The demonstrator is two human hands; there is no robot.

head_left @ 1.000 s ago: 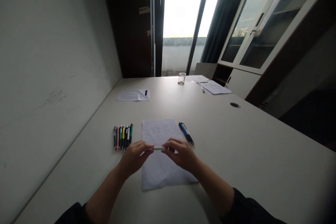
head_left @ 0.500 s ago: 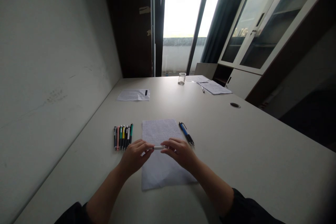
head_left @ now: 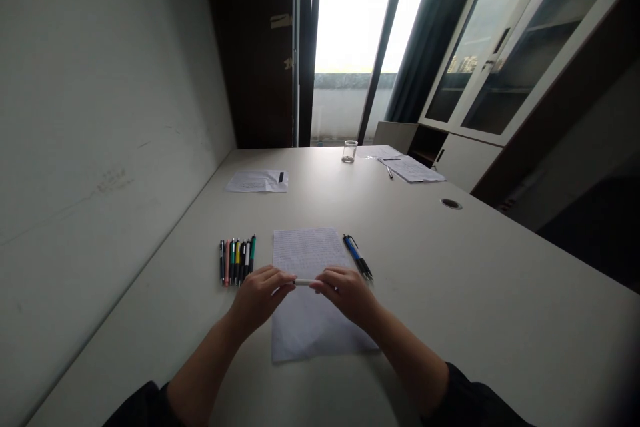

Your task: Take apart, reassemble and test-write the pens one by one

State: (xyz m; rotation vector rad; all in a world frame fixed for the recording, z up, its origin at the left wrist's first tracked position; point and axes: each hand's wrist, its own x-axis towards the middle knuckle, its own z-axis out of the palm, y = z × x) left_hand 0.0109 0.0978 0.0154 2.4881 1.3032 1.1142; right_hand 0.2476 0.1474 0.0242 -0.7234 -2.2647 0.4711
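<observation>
A white pen (head_left: 305, 282) lies level between my hands, above a sheet of paper (head_left: 305, 330) covered with lines of writing in its upper part. My left hand (head_left: 261, 292) pinches the pen's left end, and my right hand (head_left: 345, 290) is closed on the right end. Both ends are partly hidden by fingers. Left of the paper, several pens (head_left: 237, 261) lie side by side in a row, in black, pink, green, yellow and white. Along the paper's right edge rest a blue pen (head_left: 353, 251) and a dark pen (head_left: 363, 257), close together.
On the far part of the white table (head_left: 475, 293) stand a clear glass (head_left: 349, 152) and stacked papers (head_left: 414, 169) with a pen (head_left: 389, 172) beside them. Another sheet (head_left: 255, 181) lies near the left wall. A round cable hole (head_left: 451, 203) is at the right.
The right hand's fingers have shifted slightly rightward along the pen, so more of its white barrel shows. The whole view has moved a little; the other pens and papers stay put.
</observation>
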